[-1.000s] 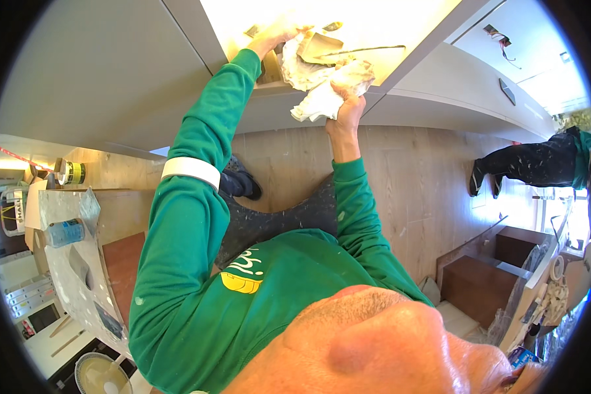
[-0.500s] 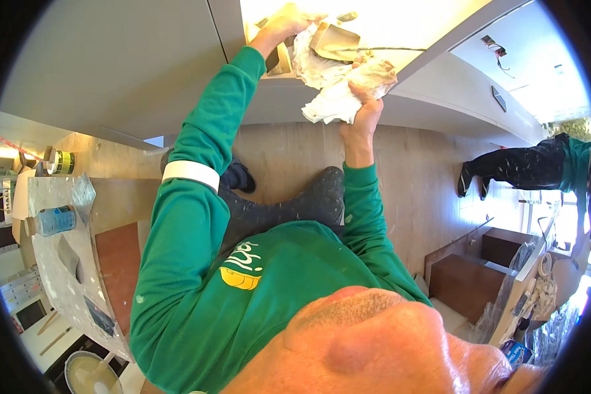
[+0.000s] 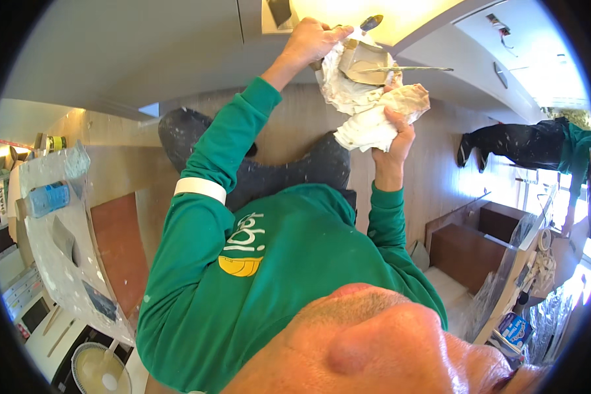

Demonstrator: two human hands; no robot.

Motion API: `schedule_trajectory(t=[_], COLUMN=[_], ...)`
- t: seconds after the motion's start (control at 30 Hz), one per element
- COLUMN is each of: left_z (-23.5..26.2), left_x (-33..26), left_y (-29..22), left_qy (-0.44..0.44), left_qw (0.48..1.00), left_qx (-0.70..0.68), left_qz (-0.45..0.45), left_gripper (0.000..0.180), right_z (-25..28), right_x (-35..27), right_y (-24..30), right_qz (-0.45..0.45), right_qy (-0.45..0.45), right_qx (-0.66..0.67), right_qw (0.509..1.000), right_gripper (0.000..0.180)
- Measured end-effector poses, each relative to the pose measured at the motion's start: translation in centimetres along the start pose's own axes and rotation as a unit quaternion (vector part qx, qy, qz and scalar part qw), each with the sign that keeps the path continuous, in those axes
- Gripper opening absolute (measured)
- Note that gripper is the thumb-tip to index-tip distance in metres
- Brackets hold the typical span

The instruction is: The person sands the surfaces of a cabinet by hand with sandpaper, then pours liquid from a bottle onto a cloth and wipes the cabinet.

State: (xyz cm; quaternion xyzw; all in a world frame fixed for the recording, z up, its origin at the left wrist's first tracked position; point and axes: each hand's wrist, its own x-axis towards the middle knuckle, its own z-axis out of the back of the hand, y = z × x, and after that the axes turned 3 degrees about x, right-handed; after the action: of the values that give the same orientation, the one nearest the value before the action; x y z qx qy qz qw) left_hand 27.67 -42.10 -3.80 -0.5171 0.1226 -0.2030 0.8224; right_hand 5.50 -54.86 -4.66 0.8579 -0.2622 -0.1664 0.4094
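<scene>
My right hand (image 3: 398, 133) grips a crumpled white cloth (image 3: 368, 128) with yellowish stains, fingers wrapped in its folds. Bunched cloth also surrounds an open piece of beige cardboard (image 3: 364, 60). A thin stick (image 3: 417, 69) lies across that cardboard and juts out to the right. My left hand (image 3: 310, 43) is closed at the upper left edge of this bundle; what lies inside its fingers is hidden. Just past its fingertips a dark rounded tool end (image 3: 372, 23) shows. The bundle is held in front of a brightly lit niche (image 3: 407, 16).
Grey cabinet panels (image 3: 131, 52) border the niche, with a dark object (image 3: 280, 12) at its left. Another person (image 3: 532, 144) stands far right. A covered worktop (image 3: 65, 243) with a blue bottle (image 3: 48, 199) is at left, a fan (image 3: 100, 371) below. A brown cabinet (image 3: 469, 256) stands at right.
Both my hands and the cloth bundle have shifted right and down in view, out from the niche. My left hand has drawn away from the niche's left side. The camera view has tilted slightly.
</scene>
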Motion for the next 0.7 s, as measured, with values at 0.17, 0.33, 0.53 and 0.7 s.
schedule_trajectory(t=[0.17, 0.33, 0.53, 0.7], left_z=[-5.5, -9.3, -11.0, -10.8], left_x=[-6.7, -10.8, -13.6, -14.3], left_y=[5.2, 13.1, 20.7, 25.9], left_qy=[-0.054, -0.015, 0.007, 0.062], left_qw=[0.998, 0.996, 0.977, 0.945], left_qx=[-0.044, -0.076, -0.131, -0.172], left_qz=[-0.007, 0.051, 0.171, 0.27], left_gripper=[0.069, 0.063, 0.053, 0.049], right_z=[6.1, 10.8, 16.6, 16.9], right_x=[-4.0, -6.2, -5.4, -3.4], right_y=[-2.3, -7.0, -13.6, -16.7], right_qz=[-0.054, -0.086, -0.176, -0.244], right_qy=[-0.03, -0.046, -0.038, -0.046], right_qx=[-0.026, -0.057, -0.093, -0.114], right_qw=[0.998, 0.994, 0.979, 0.962], right_gripper=[0.06, 0.057, 0.051, 0.035])
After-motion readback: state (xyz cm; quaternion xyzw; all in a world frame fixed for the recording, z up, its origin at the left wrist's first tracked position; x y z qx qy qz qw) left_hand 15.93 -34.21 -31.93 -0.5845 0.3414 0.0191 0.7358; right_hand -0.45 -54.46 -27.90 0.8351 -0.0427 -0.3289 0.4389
